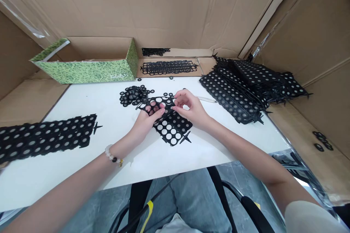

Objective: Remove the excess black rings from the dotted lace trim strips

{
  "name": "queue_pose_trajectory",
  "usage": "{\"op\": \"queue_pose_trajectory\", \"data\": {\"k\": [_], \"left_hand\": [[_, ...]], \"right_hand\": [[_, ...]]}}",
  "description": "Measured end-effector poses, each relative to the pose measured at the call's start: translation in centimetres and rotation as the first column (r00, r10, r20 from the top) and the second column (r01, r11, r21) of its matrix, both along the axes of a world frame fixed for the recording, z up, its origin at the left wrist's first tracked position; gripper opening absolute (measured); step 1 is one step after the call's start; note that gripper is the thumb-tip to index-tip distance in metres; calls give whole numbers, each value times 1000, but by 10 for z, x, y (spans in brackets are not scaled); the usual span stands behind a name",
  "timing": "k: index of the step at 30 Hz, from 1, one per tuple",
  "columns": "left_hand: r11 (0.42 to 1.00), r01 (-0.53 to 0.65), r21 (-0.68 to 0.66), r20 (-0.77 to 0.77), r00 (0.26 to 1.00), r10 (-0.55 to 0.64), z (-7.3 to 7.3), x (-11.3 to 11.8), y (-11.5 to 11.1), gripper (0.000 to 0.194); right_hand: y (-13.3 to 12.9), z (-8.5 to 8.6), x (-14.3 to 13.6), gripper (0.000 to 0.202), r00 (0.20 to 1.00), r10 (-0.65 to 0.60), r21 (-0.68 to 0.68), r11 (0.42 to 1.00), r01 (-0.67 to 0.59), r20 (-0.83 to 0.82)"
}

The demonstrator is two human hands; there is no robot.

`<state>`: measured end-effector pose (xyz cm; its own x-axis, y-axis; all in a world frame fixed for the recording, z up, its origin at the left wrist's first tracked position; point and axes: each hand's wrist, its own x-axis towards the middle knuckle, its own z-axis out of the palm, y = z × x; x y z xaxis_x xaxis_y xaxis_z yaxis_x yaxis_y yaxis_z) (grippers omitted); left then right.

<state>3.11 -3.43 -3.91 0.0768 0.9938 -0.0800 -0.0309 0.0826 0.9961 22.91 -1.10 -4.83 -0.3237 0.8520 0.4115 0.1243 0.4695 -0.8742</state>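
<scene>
Left hand point(147, 120) holds a sheet point(168, 106). At its three o'clock edge, right hand's point(188, 107) grip cannot be determined. Rings point(133, 95) lie at ten o'clock.

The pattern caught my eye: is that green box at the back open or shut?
Open: no lid covers the green box, and its brown inner walls show above the front edge.

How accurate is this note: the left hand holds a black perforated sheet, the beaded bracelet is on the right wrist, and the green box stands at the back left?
One slip: the head view shows the beaded bracelet on the left wrist. The left hand does hold a black perforated sheet, with the green box at the back left.
</scene>
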Motion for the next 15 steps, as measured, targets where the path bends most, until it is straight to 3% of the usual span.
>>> {"op": "queue_pose_trajectory", "data": {"k": [4, 8, 11, 13, 15], "left_hand": [[993, 103, 62, -78, 992, -98, 2, 1, -1, 37], [986, 113, 125, -181, 979, -90, -1, 1, -1, 30], [989, 107, 101, -235, 969, -81, -5, 2, -2, 29], [993, 92, 80, -216, 974, -73, -7, 2, -2, 30], [996, 70, 62, -176, 983, -59, -8, 3, -2, 31]], "right_hand": [[-4, 4, 0, 28, 990, 12, 107, 994, -27, 141], [-6, 7, -2, 19, 982, -40, 122, 992, 17, 185], [2, 5, 0, 29, 985, -156, -39, 986, 160, 76], [11, 2, 7, 36, 950, -311, -126, 944, 304, -38], [23, -2, 19, 36, 873, -473, -113, 880, 461, -118]]}}
